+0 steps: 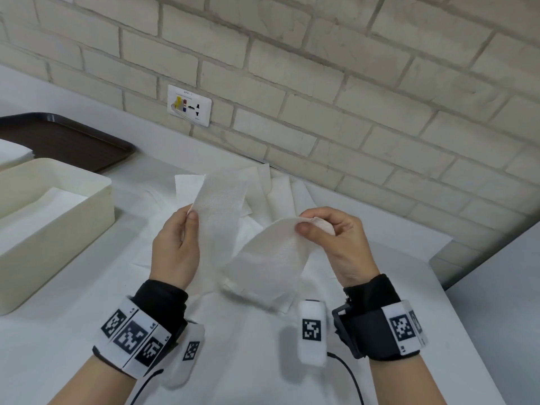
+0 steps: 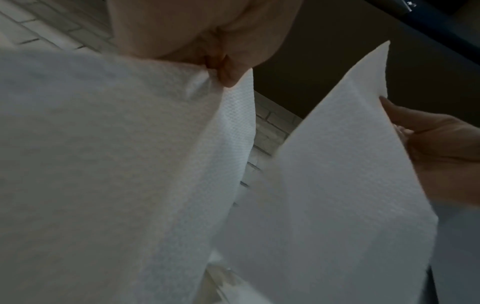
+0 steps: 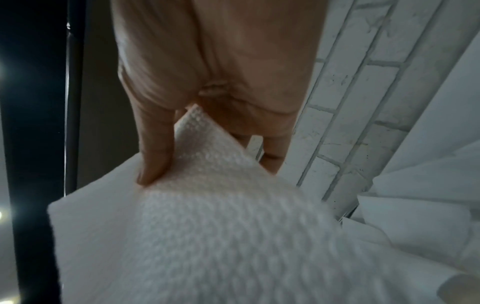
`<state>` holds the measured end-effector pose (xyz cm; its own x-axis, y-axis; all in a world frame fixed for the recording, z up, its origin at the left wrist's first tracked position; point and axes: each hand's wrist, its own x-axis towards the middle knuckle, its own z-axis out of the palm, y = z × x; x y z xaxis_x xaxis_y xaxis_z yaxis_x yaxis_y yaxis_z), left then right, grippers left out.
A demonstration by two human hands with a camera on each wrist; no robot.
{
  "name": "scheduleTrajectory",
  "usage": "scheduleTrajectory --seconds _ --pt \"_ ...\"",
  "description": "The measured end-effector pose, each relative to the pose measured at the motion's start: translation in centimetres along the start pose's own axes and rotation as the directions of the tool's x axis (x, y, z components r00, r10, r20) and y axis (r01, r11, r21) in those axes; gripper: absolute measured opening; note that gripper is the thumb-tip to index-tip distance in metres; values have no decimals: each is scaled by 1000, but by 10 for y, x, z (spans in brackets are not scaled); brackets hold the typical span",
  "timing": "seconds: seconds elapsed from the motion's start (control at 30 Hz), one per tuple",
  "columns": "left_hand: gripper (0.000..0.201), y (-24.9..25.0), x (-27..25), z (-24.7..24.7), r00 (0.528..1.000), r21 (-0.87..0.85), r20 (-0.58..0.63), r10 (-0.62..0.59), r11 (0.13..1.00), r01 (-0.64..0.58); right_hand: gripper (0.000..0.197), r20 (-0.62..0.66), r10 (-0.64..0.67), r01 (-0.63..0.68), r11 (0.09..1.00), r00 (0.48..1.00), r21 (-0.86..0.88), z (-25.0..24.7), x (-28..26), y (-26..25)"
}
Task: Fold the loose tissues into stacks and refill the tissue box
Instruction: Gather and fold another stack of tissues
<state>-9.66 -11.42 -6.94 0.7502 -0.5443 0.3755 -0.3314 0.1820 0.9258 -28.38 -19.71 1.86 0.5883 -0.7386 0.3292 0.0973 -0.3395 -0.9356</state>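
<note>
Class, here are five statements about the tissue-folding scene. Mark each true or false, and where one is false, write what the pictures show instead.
1. Both hands hold one tissue above the table. True: the left hand pinches one end and the right hand the other.
2. The tissue box stands to the person's right. False: it stands to the left.
3. The box is closed with a lid. False: it is open on top, with white tissue inside.
4. Loose tissues lie on the table beneath the hands. True.
5. The dark tray lies in front of the box, nearer the person. False: it lies behind it, by the wall.
</note>
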Motion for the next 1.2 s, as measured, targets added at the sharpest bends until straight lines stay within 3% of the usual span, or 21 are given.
scheduleTrajectory --seconds 0.1,0.17,0.3,0.4,0.53,0.67,0.77,0.87,0.97,1.03,1.1,1.13,1.2 --pt "25 11 -7 3 999 1 23 43 999 -43 7 64 43 -48 996 997 81 4 -2 -3" --pt "20 18 -13 6 990 -34 109 84 996 -81 7 67 84 -91 989 994 114 5 -1 1" --pt "22 25 -26 15 940 -140 321 119 987 -77 5 -109 110 -112 994 988 -7 16 7 21" --pt "30 27 -35 22 914 -250 399 74 968 31 4 -149 182 -176 983 972 51 22 9 31" --pt "25 26 -42 28 922 -334 386 12 934 128 7 -79 244 -239 968 967 73 23 4 34" --pt "31 30 -49 30 934 -358 356 28 927 108 10 -181 220 -225 974 959 -7 27 4 38" --pt "34 31 -50 29 922 -265 385 44 962 65 14 -275 183 -214 973 944 -86 27 6 44" --pt "25 27 -47 29 917 -119 395 49 993 -2 14 -270 189 -219 972 944 -85 27 8 48" --pt "25 19 -41 26 943 -58 332 25 998 -6 24 -251 197 -242 957 948 -163 21 10 53" --pt "30 15 -34 21 956 -35 293 -12 999 23 36 -220 224 -292 888 950 -356 14 9 60" --pt "32 13 -29 16 964 -20 262 -40 999 46 46 -123 319 -318 680 940 -661 6 4 70" --pt "32 13 -26 14 968 -19 248 -49 998 55 53 -70 416 -304 528 907 -793 2 0 76" --pt "32 12 -23 12 972 -29 223 -78 996 87 65 -14 616 -242 288 788 -927 -2 -8 88"
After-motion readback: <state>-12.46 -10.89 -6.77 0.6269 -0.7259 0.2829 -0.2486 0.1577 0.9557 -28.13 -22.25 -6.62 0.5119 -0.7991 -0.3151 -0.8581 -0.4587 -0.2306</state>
